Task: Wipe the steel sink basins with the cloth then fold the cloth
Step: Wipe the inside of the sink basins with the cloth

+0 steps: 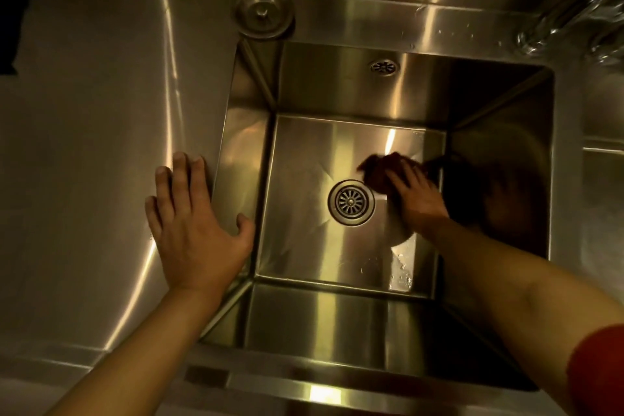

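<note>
Head view: the dark reddish cloth (378, 169) is pressed against the floor of the steel basin (304, 159) by the right hand (417, 197), just beside the round slotted drain (351, 202); its fingers are spread flat over the crumpled fabric, though motion blur leaves it unclear how far they curl into it. The left hand (194, 223) is laid flat on the brushed steel counter (94, 118) at the basin's left edge, fingers straight and slightly apart, thumb at the rim. A loose cloth corner could be snagged on the drain's slots if the stroke is carried across it, and the wet patch with droplets near the front right corner could be missed. A domed steel stopper (264, 12) is seen on the back ledge, an overflow grille (385, 67) on the rear wall.
</note>
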{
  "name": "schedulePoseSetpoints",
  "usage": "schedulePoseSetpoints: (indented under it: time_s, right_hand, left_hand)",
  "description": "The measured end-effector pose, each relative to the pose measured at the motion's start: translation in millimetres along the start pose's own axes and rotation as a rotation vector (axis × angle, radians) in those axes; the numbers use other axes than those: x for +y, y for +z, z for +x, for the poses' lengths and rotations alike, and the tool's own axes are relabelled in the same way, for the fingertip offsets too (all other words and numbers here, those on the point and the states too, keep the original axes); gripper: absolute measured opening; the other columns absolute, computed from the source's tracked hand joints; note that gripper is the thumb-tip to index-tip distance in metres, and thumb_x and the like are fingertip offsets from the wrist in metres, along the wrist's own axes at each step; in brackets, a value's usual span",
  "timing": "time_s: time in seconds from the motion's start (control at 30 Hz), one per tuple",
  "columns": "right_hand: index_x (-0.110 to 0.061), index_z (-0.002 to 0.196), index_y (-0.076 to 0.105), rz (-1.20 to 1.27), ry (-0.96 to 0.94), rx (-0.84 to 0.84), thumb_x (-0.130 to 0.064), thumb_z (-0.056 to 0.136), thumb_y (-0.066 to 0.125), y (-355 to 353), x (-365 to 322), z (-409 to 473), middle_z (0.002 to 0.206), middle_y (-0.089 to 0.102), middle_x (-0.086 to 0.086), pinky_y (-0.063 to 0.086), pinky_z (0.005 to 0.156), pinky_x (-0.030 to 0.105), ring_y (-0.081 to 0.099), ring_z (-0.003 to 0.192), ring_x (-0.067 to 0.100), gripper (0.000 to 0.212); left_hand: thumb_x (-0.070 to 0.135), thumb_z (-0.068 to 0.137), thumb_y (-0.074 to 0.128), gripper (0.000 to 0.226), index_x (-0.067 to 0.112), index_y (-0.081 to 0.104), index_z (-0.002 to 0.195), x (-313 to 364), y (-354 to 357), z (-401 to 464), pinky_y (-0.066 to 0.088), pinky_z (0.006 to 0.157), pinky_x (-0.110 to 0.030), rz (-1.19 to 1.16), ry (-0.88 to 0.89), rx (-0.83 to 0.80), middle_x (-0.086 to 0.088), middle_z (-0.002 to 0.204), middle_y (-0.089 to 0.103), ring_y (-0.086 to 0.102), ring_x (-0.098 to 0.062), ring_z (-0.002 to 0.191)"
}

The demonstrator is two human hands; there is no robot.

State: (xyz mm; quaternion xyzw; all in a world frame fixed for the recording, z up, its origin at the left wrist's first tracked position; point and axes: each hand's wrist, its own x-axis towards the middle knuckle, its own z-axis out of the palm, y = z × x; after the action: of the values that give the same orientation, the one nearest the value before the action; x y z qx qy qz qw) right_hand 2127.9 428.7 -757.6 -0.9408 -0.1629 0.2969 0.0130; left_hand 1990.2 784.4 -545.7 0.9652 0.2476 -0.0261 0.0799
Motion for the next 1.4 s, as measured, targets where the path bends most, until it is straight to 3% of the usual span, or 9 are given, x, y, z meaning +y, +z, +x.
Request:
schedulePoseSetpoints:
  time_s: [0.13,0.3,0.47,0.57,0.67,0.77,1.03,1.23,1.4]
  right_hand:
    - [-0.036,0.161,0.011,0.218,0.261,0.105,-0.024,0.102,0.045,-10,-13,46,0.171,-0.001,0.002,0.022,0.120,0.061,0.004,0.155,0.035,0.070]
    - [-0.032,0.162,0.015,0.291,0.262,0.149,-0.014,0.095,0.052,-7,-78,75,0.170,0.003,0.010,0.019,0.118,0.061,0.009,0.153,0.043,0.079]
    - [-0.032,0.160,0.027,0.232,-0.085,0.146,-0.004,0.091,0.054,24,-162,53,0.170,0.010,0.010,0.022,0.115,0.064,0.010,0.153,0.044,0.079]
    - [-0.035,0.158,0.031,0.148,-0.317,0.036,-0.007,0.091,0.056,51,-190,13,0.170,0.011,0.008,0.027,0.111,0.066,0.011,0.153,0.044,0.077]
    - [-0.033,0.153,0.042,0.018,-0.553,-0.056,-0.012,0.090,0.063,74,-173,-31,0.166,0.023,0.010,0.035,0.106,0.068,0.021,0.150,0.044,0.070]
    - [-0.033,0.154,0.039,-0.094,-0.635,-0.156,-0.018,0.096,0.059,78,-129,-72,0.167,0.019,0.009,0.029,0.111,0.066,0.017,0.152,0.040,0.064]
    - [-0.029,0.157,0.024,-0.115,-0.184,-0.372,-0.022,0.094,0.067,51,-39,-110,0.166,0.006,0.013,0.042,0.110,0.055,0.017,0.151,0.041,0.076]
    - [-0.023,0.155,0.024,0.126,0.260,-0.212,-0.010,0.082,0.077,14,-16,-47,0.155,0.022,0.018,0.043,0.109,0.056,0.035,0.139,0.045,0.091]
    - [-0.025,0.157,0.024,0.178,0.300,0.000,-0.009,0.091,0.063,-24,-5,37,0.160,0.021,0.017,0.042,0.108,0.060,0.035,0.140,0.047,0.079]
  left_hand:
    - [0.047,0.081,0.067,0.102,0.018,0.016,0.164,-1,1,1,0.015,0.126,-0.060,-0.001,0.008,-0.001,-0.007,0.173,0.012,0.006,-0.031,0.160]
    - [0.041,0.080,0.075,0.106,0.019,0.015,0.164,-1,1,0,0.014,0.126,-0.059,0.010,0.003,-0.002,-0.006,0.173,0.011,0.006,-0.030,0.160]
    - [0.041,0.079,0.075,0.107,0.020,0.014,0.164,-2,1,0,0.014,0.127,-0.059,0.006,0.014,0.009,-0.006,0.173,0.011,0.006,-0.030,0.160]
    - [0.042,0.081,0.074,0.105,0.020,0.015,0.164,-1,2,0,0.014,0.126,-0.059,-0.006,0.024,0.021,-0.006,0.173,0.011,0.006,-0.030,0.160]
    - [0.041,0.080,0.076,0.106,0.019,0.016,0.164,-1,2,0,0.014,0.126,-0.060,-0.008,0.024,0.021,-0.007,0.173,0.013,0.008,-0.032,0.160]
    - [0.039,0.079,0.078,0.107,0.019,0.016,0.164,1,1,-2,0.014,0.126,-0.059,-0.011,0.020,0.013,-0.008,0.173,0.013,0.008,-0.033,0.159]
    - [0.036,0.077,0.077,0.106,0.017,0.018,0.163,1,1,-1,0.018,0.124,-0.061,-0.009,0.023,0.036,-0.010,0.171,0.016,0.012,-0.035,0.158]
    - [0.035,0.076,0.079,0.109,0.018,0.017,0.163,-2,3,-1,0.017,0.124,-0.061,-0.010,0.021,0.033,-0.010,0.172,0.015,0.012,-0.035,0.158]
    - [0.038,0.077,0.076,0.107,0.019,0.016,0.163,-3,3,-1,0.016,0.125,-0.060,-0.004,0.018,0.027,-0.009,0.172,0.014,0.009,-0.034,0.159]
